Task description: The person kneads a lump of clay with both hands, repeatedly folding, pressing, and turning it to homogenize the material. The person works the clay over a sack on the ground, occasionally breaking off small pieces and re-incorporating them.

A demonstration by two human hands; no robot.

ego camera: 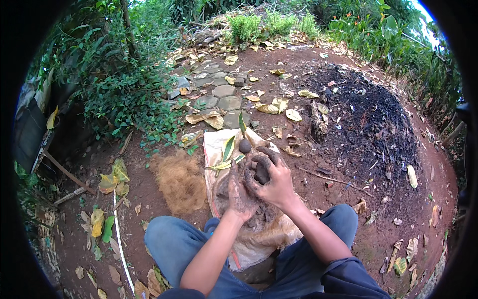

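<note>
A dark lump of wet soil (262, 174) sits in the curled fingers of my right hand (275, 179), partly hidden by them. My left hand (241, 200) is beside it, palm turned inward and fingers stretched up, close to or touching the right. Mud coats both hands. Just beyond them, a round soil ball (245, 146) with a green-and-yellow leaf (242, 125) standing upright from it rests on a woven sack (214, 140). Loose variegated leaves (228, 148) lie to its left. Loose wet soil (263, 216) covers the sack beneath my wrists.
A tuft of brown fibre (181, 183) lies left of the sack. Stone pavers (224, 91) lead away ahead. To the right spreads a blackened ash patch (369, 116), with a thin stick (336, 180) nearer me. Shrubs (127, 89) crowd the left side; dry leaves are scattered about.
</note>
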